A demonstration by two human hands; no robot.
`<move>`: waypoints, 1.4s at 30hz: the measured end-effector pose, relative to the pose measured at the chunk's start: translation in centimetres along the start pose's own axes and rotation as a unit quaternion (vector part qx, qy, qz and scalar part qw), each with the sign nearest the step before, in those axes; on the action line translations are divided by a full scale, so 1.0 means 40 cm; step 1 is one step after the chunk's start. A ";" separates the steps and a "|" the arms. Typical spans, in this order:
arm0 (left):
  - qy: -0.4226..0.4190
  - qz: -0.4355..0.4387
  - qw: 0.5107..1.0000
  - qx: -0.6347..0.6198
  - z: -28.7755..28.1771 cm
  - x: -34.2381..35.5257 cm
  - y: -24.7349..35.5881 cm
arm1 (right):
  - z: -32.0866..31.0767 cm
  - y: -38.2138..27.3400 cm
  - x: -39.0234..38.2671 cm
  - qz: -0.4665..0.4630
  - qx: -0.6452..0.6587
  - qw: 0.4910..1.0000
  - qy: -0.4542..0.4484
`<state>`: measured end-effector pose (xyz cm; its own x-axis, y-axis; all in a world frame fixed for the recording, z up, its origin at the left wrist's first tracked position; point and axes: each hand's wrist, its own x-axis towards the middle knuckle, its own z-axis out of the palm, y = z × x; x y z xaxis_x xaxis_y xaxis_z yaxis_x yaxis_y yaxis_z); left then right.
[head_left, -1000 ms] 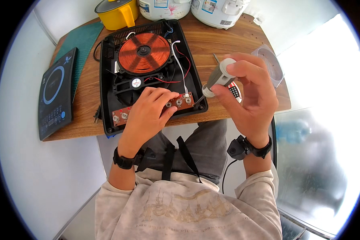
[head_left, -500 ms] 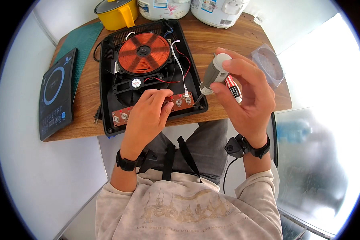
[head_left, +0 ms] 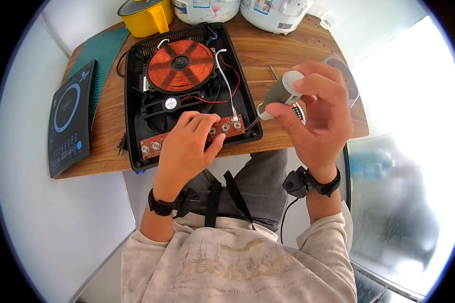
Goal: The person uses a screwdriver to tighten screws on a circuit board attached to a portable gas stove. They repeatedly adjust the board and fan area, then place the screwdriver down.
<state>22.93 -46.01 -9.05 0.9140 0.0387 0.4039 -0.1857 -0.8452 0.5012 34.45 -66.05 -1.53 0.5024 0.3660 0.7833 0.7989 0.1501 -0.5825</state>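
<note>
My left hand (head_left: 187,149) rests on the brown circuit board (head_left: 233,132) along the near side of an opened black cooker housing (head_left: 250,121), thumb and fingers apart. My right hand (head_left: 321,123) is closed round a grey screwdriver (head_left: 283,93), its shaft slanting down to the board's right end. The housing holds a round copper coil (head_left: 167,65), a black fan (head_left: 159,122) under a bracket, and red and white wires (head_left: 220,60). Behind my right hand lie a small object with a black-and-white grid (head_left: 298,113), partly hidden, and a thin metal tool (head_left: 273,70).
A black induction cooktop panel (head_left: 71,121) and a green mat (head_left: 114,43) are at the left of the wooden table (head_left: 103,164). A yellow pot (head_left: 139,22) and two white appliances (head_left: 207,10) (head_left: 273,17) stand behind. A clear tray (head_left: 349,86) is at the right, a plug (head_left: 122,144) beside the housing.
My right hand dipped slightly and shifted left, then moved back rightward with the screwdriver, its tip still low at the board's end. My left thumb has spread slightly from the fingers.
</note>
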 end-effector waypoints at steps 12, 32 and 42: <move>0.004 -0.010 1.000 0.002 0.009 -0.003 -0.002 | -0.002 0.009 -0.009 -0.004 0.007 0.999 -0.037; -0.003 -0.012 1.000 0.001 0.010 -0.004 -0.004 | -0.007 0.002 -0.029 0.034 -0.009 0.999 0.001; -0.003 -0.013 1.000 0.005 0.009 -0.004 -0.001 | 0.032 -0.009 -0.024 0.050 0.012 0.997 0.055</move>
<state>22.92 -46.18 -9.38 0.9208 0.0580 0.3858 -0.1579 -0.8488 0.5045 33.26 -65.28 -2.36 0.6129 0.2775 0.7398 0.7359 0.1403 -0.6624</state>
